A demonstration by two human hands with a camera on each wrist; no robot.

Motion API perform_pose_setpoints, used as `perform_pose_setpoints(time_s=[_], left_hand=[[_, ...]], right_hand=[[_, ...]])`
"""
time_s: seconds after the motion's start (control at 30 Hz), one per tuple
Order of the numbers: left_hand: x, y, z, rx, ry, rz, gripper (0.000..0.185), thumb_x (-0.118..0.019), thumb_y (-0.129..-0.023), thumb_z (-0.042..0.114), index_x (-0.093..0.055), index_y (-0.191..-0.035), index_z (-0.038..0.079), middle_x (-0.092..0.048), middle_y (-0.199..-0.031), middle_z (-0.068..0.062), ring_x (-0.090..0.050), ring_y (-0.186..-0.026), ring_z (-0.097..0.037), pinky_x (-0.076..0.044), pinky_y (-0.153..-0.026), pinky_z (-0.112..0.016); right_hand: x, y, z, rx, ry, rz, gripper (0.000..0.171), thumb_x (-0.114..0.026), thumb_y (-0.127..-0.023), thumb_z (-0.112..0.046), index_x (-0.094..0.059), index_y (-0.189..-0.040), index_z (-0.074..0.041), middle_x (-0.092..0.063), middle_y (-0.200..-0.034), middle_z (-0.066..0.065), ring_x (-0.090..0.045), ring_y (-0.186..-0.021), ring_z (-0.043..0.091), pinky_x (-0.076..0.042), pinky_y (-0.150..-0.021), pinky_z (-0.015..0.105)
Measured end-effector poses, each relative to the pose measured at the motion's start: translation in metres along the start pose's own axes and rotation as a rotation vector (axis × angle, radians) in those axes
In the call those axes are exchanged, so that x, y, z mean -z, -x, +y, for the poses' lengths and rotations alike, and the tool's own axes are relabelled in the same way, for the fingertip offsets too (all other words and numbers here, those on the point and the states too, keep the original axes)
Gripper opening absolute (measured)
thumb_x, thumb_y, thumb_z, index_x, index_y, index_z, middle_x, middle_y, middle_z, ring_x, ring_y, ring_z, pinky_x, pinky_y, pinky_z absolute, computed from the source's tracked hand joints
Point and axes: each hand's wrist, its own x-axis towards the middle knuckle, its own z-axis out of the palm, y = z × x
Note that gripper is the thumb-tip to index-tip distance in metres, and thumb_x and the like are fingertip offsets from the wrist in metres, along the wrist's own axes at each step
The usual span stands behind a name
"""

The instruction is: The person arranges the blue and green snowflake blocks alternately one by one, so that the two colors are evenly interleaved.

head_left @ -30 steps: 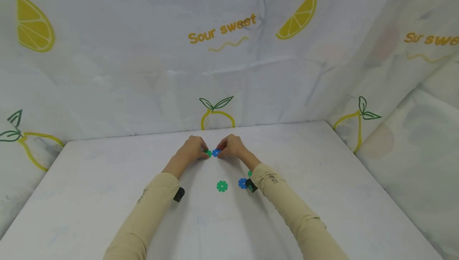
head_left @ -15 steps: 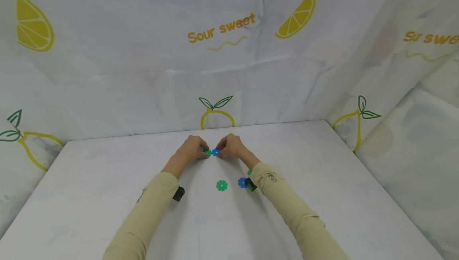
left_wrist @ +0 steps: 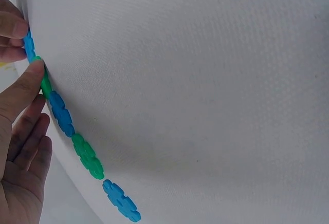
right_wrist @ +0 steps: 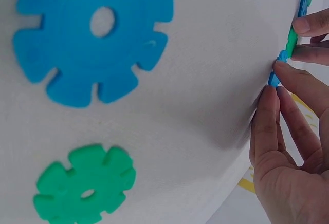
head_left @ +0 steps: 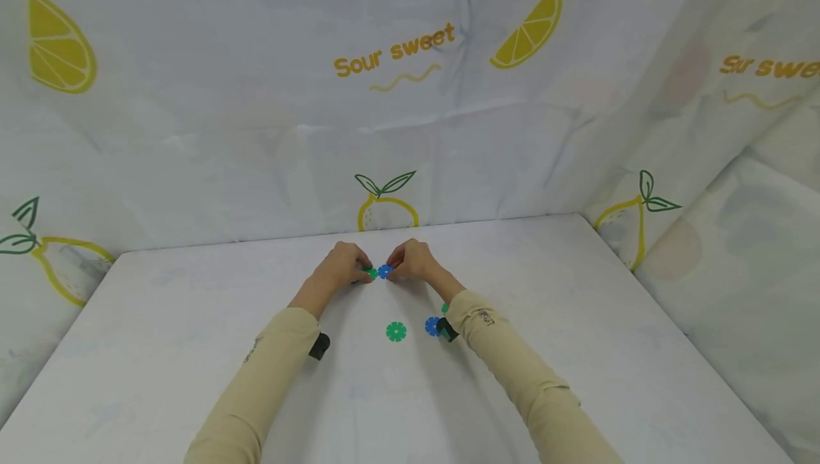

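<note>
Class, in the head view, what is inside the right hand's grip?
A blue disc: its left part shows. The right hand covers its right part, which cannot be seen.

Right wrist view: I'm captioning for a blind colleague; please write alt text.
The right hand pinches a blue notched disc beside a green one the left hand grips; a closer blue disc and closer green disc lie on a white surface.
</note>
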Motion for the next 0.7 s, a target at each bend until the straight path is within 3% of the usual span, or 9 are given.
perform_pose_setpoints(time_s=[0.23, 0.4, 0.7], left_hand=[[0.000, -0.001, -0.002, -0.013, -0.010, 0.000, 0.029, -0.075, -0.072, 0.021, -0.070, -0.098, 0.010, -0.063, -0.107, -0.006, -0.049, -0.112, -0.025, -0.038, -0.096, -0.040], [0.001, -0.002, -0.002, -0.020, 0.030, 0.011, 0.033, -0.075, -0.071, 0.022, -0.069, -0.102, 0.011, -0.064, -0.106, -0.004, -0.050, -0.111, -0.024, -0.038, -0.096, -0.039], [-0.006, -0.003, 0.002, -0.116, 0.046, 0.066, 0.031, -0.075, -0.071, 0.021, -0.070, -0.099, 0.009, -0.065, -0.102, -0.005, -0.054, -0.105, -0.023, -0.040, -0.094, -0.039]], right_hand=[[0.005, 0.006, -0.002, 0.000, 0.023, 0.016, 0.026, -0.076, -0.072, -0.016, -0.068, -0.095, -0.008, -0.065, -0.083, 0.000, -0.056, -0.075, 0.011, -0.048, -0.069, 0.022], [0.016, 0.012, -0.002, -0.015, -0.077, 0.021, 0.026, -0.073, -0.075, -0.015, -0.067, -0.099, -0.008, -0.064, -0.087, 0.002, -0.056, -0.078, 0.015, -0.050, -0.067, 0.022], [0.038, 0.050, -0.001, 0.150, -0.239, -0.039, 0.034, -0.068, -0.079, -0.008, -0.060, -0.111, 0.000, -0.061, -0.108, 0.016, -0.059, -0.091, 0.023, -0.051, -0.077, 0.029]])
